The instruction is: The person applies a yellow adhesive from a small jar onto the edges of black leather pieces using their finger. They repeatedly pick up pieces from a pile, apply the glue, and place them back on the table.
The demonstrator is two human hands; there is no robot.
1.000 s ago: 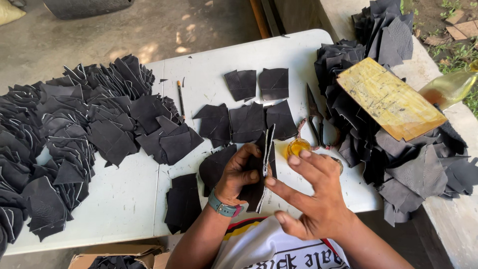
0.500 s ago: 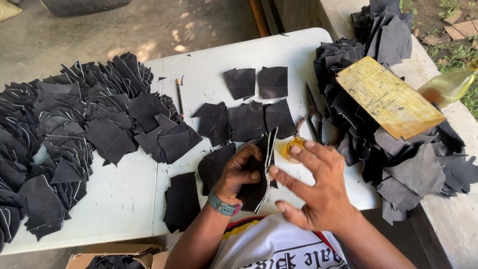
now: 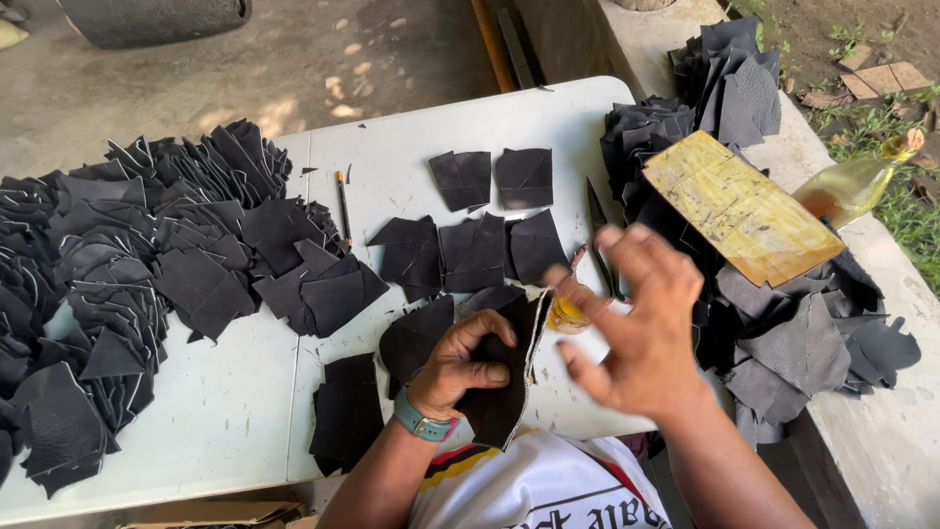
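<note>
A white folding table (image 3: 245, 431) stands outdoors on a bare, sun-dappled concrete floor (image 3: 323, 59). A low concrete ledge (image 3: 881, 431) runs alongside it, with grass (image 3: 916, 220) beyond.

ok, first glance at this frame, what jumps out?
The heaps of black leather pieces fanned across the left of the white table, with more piled at the right under a yellowed board. At the near edge, the left hand grips a folded black piece, while the right hand hovers open beside a small yellow pot.
</note>
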